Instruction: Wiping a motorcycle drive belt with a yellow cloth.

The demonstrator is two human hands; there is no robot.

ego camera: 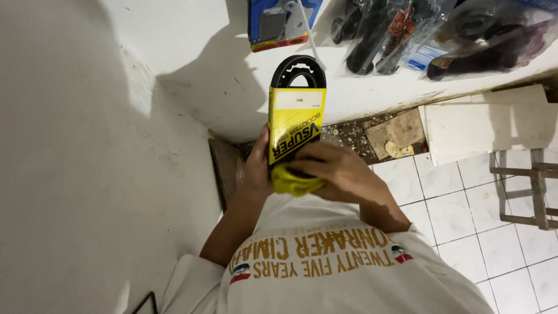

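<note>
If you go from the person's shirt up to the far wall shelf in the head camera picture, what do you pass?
White shirt with gold lettering → right hand and left hand → yellow cardboard sleeve → black toothed rubber belt → blue carded part packet on the white shelf.

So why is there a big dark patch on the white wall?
Head view: light from behind casts the person's shadow on the wall; the yellow belt sleeve stays bright and sharp between left hand and right hand; edges bend slightly.
</note>
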